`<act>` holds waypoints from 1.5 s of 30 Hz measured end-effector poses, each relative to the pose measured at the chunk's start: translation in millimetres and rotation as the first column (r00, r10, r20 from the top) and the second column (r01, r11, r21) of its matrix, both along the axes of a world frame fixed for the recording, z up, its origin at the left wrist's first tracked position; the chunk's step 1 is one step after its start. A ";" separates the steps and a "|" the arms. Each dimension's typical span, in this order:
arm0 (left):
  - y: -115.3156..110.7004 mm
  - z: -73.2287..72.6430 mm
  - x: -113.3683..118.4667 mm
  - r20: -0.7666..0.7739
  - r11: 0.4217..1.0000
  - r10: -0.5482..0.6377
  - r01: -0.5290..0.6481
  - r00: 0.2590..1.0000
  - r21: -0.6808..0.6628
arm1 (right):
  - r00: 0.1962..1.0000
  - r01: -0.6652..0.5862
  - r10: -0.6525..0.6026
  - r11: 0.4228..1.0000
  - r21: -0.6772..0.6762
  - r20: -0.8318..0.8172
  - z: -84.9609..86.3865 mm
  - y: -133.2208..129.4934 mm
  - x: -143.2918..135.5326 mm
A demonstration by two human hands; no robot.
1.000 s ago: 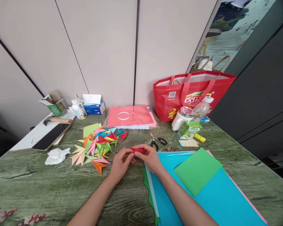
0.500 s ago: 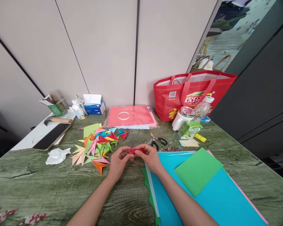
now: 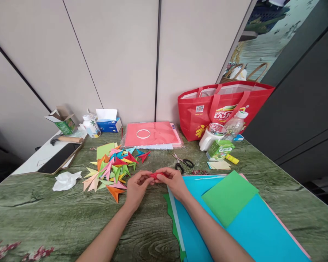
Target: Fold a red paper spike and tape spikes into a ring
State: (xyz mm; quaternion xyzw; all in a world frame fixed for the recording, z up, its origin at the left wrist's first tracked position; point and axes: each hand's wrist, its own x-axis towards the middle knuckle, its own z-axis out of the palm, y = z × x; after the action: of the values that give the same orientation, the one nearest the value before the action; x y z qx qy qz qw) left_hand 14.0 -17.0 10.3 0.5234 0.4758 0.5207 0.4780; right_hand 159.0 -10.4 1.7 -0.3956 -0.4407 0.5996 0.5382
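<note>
Both hands are close together, at about the middle of the green, wood-patterned worktop [image 3: 71, 218], and are clamped on one small piece of folded red paper [image 3: 156, 175]. The left hand [image 3: 136, 186] pinches its left end, and the right hand [image 3: 173, 182] grips its right end between thumb and fingers. The fingers partly cover the piece, so its full shape cannot be made out; nor can I tell whether it touches the surface below. Just left of the left hand lies a loose heap of pointed, multicoloured folded-paper pieces [image 3: 117, 171], with a crumpled white tissue [image 3: 67, 181] further left. To the right, the right forearm crosses a stack of large sheets topped with bright blue paper [image 3: 251, 227], on which rests a green rectangular paper sheet [image 3: 230, 198]. Beyond the right hand lie scissors with black handles [image 3: 188, 163], blades parted. On the far side sits a clear plastic packet of coral-red paper [image 3: 160, 133], bearing a thin white ring [image 3: 143, 138]. A large red carrier bag [image 3: 191, 118] stands at far right.
</note>
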 end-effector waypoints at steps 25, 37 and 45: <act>1.9 0.6 -3.4 0.111 0.999 -0.044 0.045 0.993 -0.013 | 0.983 -0.046 0.027 0.994 0.100 0.182 -2.6 2.0 3.1; 4.9 2.0 -2.3 0.116 0.970 -0.217 0.227 0.969 -0.086 | 0.911 -0.039 -0.060 0.972 0.231 0.409 2.4 -1.8 2.2; 6.2 -0.8 -1.8 0.247 0.976 -0.158 0.189 0.956 -0.108 | 0.934 0.021 -0.091 0.979 0.201 0.345 4.1 -0.3 4.6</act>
State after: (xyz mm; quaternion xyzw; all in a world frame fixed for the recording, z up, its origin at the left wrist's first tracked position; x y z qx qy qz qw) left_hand 12.2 -10.9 9.5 0.4651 0.4004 0.5033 0.6084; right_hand 163.6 -10.7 5.8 -0.4546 -0.5750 0.4575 0.5034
